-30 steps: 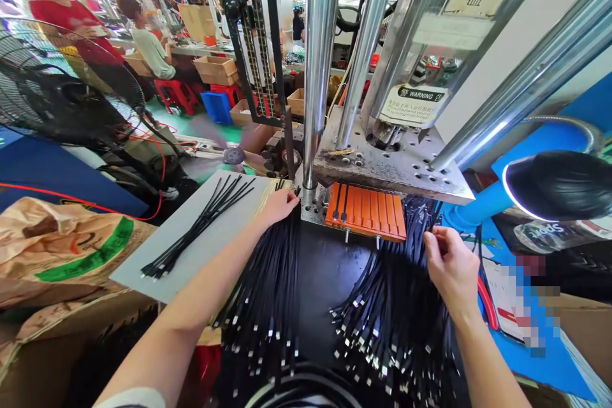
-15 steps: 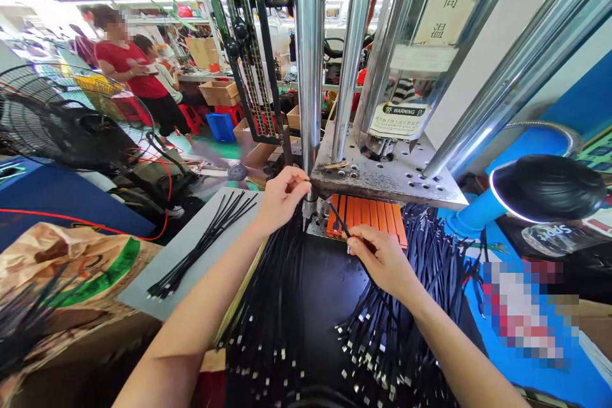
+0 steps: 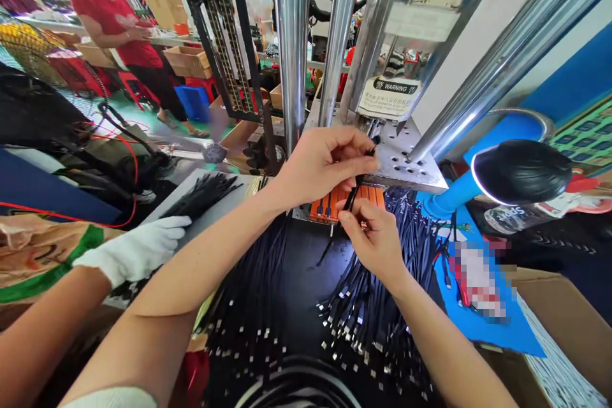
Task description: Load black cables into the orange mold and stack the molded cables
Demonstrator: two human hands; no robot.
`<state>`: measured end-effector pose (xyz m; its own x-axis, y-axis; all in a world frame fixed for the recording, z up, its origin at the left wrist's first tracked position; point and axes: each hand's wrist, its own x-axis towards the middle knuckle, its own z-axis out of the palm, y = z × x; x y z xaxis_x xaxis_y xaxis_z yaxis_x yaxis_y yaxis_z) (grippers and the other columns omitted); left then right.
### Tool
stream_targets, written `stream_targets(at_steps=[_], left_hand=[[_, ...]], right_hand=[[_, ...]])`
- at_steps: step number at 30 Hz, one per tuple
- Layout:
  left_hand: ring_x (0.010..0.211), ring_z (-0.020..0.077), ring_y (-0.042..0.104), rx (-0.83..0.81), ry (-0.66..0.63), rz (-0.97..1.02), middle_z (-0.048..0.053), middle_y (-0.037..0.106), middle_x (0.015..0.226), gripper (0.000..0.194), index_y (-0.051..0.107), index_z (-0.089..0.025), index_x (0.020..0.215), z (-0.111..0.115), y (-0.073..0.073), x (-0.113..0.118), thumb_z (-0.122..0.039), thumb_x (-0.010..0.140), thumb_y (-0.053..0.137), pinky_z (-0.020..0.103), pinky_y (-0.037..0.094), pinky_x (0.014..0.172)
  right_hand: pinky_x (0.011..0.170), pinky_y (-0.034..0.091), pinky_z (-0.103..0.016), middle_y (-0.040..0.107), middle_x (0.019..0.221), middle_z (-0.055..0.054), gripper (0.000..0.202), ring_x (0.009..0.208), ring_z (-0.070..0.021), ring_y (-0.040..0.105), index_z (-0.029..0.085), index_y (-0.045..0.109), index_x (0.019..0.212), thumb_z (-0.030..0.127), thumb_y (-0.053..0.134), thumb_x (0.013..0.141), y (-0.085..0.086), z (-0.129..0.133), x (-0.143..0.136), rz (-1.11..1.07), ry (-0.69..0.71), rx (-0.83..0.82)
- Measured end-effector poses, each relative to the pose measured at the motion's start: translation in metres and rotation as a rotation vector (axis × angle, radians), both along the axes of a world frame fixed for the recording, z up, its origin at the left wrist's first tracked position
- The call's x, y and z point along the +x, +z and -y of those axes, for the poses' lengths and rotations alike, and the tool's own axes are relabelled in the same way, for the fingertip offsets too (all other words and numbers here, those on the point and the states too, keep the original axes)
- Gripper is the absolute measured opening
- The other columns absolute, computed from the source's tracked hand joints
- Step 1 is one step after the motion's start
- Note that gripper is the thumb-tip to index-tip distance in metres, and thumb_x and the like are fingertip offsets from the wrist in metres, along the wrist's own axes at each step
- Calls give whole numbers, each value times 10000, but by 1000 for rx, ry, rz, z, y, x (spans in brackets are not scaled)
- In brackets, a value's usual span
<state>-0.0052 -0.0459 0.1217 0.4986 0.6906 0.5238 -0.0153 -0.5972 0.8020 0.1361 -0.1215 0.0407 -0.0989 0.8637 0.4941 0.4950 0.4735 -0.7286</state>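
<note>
My left hand [image 3: 335, 156] is in front of the machine's metal plate [image 3: 425, 172], its fingers pinched on the upper end of a black cable [image 3: 352, 194]. Just below it, my right hand [image 3: 370, 229] closes its thumb and fingers round the same dark strands. Behind both hands lies an orange grooved block [image 3: 329, 204], with dark pieces in some of its grooves. Black cables with silver tips lie in two bunches, one at the left [image 3: 258, 274] and one at the right [image 3: 382, 306] of the black table surface.
Another person's white-gloved hand [image 3: 143, 245] reaches to a cable bundle [image 3: 205, 194] on a grey board at the left. Shiny vertical rods [image 3: 292, 44] stand behind my hands. A black-headed lamp [image 3: 521, 169] is at the right. A person in red [image 3: 112, 19] stands in the background.
My left hand has moved right, to above my right hand, and now grips the cable. A white-gloved hand has come in at the left. The view has shifted.
</note>
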Motion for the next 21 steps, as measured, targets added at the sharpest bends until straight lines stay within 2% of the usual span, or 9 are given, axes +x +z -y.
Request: stream_targets(at_steps=[4,7,9,11,14,16,17,19,21], left_hand=[[602,78,644,102,186,-25,-49,578,721,392,614,-188,918,-10,12,6,-574,859,579,170,470,504],[728,102,681,231,297,-44,-43,584,820,442,621,-208,939,-10,27,7,-624,877,484,192,483,555],[780,110,680,363,260,-23,-41,591,822,376,637,-208,911,-4,32,7,-566,896,522,221,510,628],[816,112,668,517,151,11,-40,602,791,250,642,-204,866,2,28,5,-448,904,598,247,524,724],[771,107,637,575,120,31,-15,613,822,189,609,-189,901,7,-6,-1,-370,880,655,241,523,711],[693,102,611,496,197,-96,8,611,862,214,572,-167,942,4,-43,-7,-364,890,637,232,510,632],[698,112,618,479,201,-242,18,620,871,178,568,-157,939,3,-63,-10,-327,908,611,244,512,643],[897,169,665,538,102,-592,66,666,1017,119,592,-144,1020,0,-101,-16,-215,938,544,309,525,805],[1188,227,589,629,12,-844,114,631,1246,252,582,-145,1186,3,-130,-21,-152,950,492,404,438,1022]], right_hand=[[679,462,-272,683,790,-45,191,745,-184,635,212,658,816,313,530,916,-26,0,7,228,31,-88],[669,457,-273,681,746,-46,207,707,-189,635,201,673,783,319,554,904,-42,-17,18,296,7,-123],[641,441,-264,669,690,-34,217,653,-180,622,193,684,759,336,580,886,-47,-36,25,299,-50,-118],[620,425,-262,660,646,-24,222,612,-175,601,187,689,734,341,598,865,-49,-58,31,290,-130,-117],[595,409,-265,643,595,-20,222,593,-177,572,180,669,665,303,599,837,-53,-87,37,249,-223,-155],[595,412,-261,644,595,-20,211,605,-176,572,182,658,641,277,601,821,-56,-100,38,206,-231,-179],[602,418,-258,649,605,-20,215,613,-173,577,184,655,634,275,600,821,-57,-105,38,184,-218,-188],[618,429,-254,657,618,-15,240,619,-166,584,188,656,628,294,594,834,-60,-110,38,144,-184,-208],[618,433,-250,657,615,-8,255,613,-161,588,192,669,645,316,585,852,-62,-109,38,123,-149,-229]])
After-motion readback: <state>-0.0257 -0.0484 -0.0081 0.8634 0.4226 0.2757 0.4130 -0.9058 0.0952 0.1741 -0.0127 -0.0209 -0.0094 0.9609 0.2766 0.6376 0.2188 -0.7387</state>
